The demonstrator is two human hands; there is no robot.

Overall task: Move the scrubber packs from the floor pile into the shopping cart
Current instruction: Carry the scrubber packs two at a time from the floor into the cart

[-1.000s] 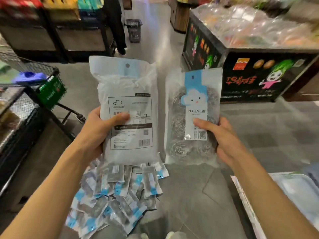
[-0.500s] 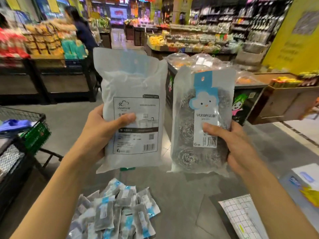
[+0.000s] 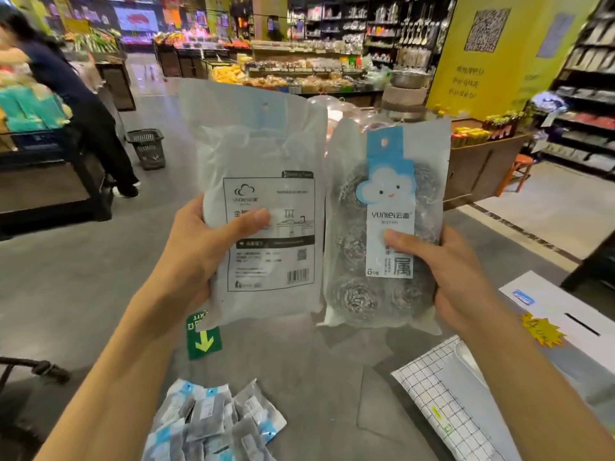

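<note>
My left hand (image 3: 196, 251) grips one scrubber pack (image 3: 259, 154) upright, its white printed back with a barcode facing me. Beside it my right hand (image 3: 446, 271) holds a second scrubber pack (image 3: 352, 254), front side out, showing steel wool balls and a blue cloud label. Both packs are raised side by side at chest height. The floor pile (image 3: 213, 424) of several more packs lies below, between my forearms. Only a dark cart part (image 3: 36, 369) shows at the left edge.
A green floor arrow sticker (image 3: 203, 342) lies under the left pack. A checked flat pack (image 3: 442, 404) and a white box (image 3: 572, 324) sit at the lower right. A person (image 3: 76, 104) stands at a shelf to the left by a black basket (image 3: 148, 148). A wooden display counter (image 3: 482, 161) stands ahead.
My view has tilted up from the floor toward the store. Both packs stay gripped and rise with it. The pile has dropped to the bottom edge and the cart has slid almost out of view.
</note>
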